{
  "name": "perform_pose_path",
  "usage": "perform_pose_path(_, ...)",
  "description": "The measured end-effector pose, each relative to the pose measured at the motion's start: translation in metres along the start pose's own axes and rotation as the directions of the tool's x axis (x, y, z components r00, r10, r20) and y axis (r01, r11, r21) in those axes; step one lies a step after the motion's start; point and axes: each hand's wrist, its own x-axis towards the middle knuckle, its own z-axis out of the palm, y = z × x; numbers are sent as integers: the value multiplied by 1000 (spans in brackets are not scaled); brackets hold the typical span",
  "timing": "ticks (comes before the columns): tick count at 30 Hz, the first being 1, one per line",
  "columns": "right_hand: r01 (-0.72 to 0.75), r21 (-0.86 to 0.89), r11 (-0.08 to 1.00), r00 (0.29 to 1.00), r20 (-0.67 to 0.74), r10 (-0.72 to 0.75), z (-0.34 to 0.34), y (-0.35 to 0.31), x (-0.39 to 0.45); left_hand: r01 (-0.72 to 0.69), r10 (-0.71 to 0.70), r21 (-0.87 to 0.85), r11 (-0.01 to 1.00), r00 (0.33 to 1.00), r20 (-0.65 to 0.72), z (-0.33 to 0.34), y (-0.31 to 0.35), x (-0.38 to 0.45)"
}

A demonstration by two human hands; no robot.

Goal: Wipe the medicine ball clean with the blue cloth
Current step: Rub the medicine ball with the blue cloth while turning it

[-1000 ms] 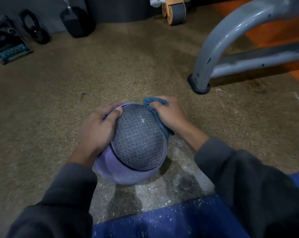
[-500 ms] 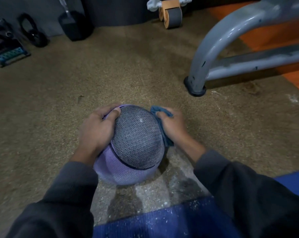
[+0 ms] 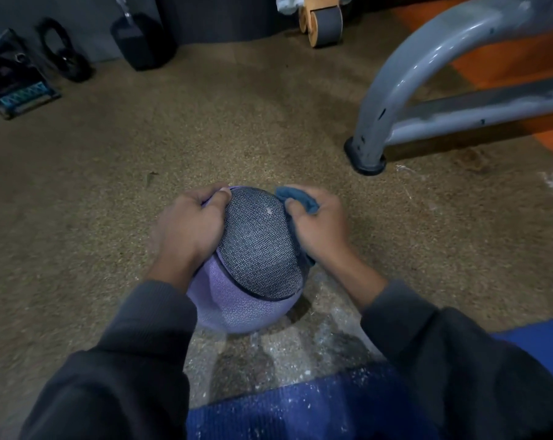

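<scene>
At centre of the head view, on the speckled brown floor (image 3: 205, 128): one medicine ball (image 3: 256, 258), round, so no long axis to record; grey textured cap uppermost and turned toward the camera, lilac band below, the dark seam between them slanting from upper left down to lower right. Left hand (image 3: 189, 230) at the ball's 9 o'clock side, palm flat on the surface, fingers curved over the top edge, thumb on the grey cap, holding the ball. Right hand (image 3: 316, 227) at the 3 o'clock side, fingers curled round a bunched blue cloth (image 3: 297, 200), which is pressed against the ball's upper right flank; a strip of cloth shows down the flank below the hand. Dark grey sleeves (image 3: 459, 360) cover both forearms. At 6 o'clock, near the ball, a blue mat (image 3: 300, 414) dusted with white flecks; pale dusty patch (image 3: 300, 350) of floor between mat and ball. At 2 o'clock, well apart, a curved grey metal frame (image 3: 405, 65) with a black foot on the floor, orange flooring (image 3: 507, 58) behind it. At 12 o'clock, far, a wood-sided roller wheel (image 3: 322, 22). At 10 to 11 o'clock, far, along the wall: dark container (image 3: 141, 42), black coiled item (image 3: 62, 52), dark flat object with a teal pattern (image 3: 17, 87); their kinds cannot be told. Nothing stands between hands and ball.
</scene>
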Motion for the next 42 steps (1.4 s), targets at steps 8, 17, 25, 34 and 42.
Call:
perform_pose_path(8,199,-19,980,980,-11,-199,0,-8,-21,-43,45,-126,991,999,12,-3,-18,1)
perform_pose_path(17,348,-116,930,936,-8,-351,8,-21,-51,-14,9,-136,991,999,-32,-8,-20,-2)
perform_pose_path(25,-86,169,982,996,4,87,0,17,-3,-14,6,-120,993,997,-72,-7,-22,-8)
perform_pose_path(34,346,-50,937,937,-34,-348,7,-10,-44,6,-17,-140,990,997,-81,-5,-20,-7)
perform_pose_path(42,76,73,994,997,-36,-73,3,6,-24,40,-50,-139,990,996,-75,-4,-19,-3)
